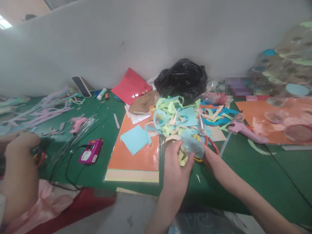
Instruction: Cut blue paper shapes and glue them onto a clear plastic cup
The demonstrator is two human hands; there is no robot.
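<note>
My left hand is closed around the near side of a clear plastic cup-like piece with a pale blue round face, thumb and fingers at its rim. On its far right side is my right hand, its fingers mostly hidden behind the piece. Some yellow-green paper shows under the piece by my left thumb. Scissors with red and yellow handles lie just beyond my hands. A heap of green and blue paper scraps spreads behind them.
A pink glue gun with a cord lies right, near clear plastic pieces on an orange sheet. Left are orange paper packs, a purple power box, another glue gun and a co-worker's arm. A black bag stands behind.
</note>
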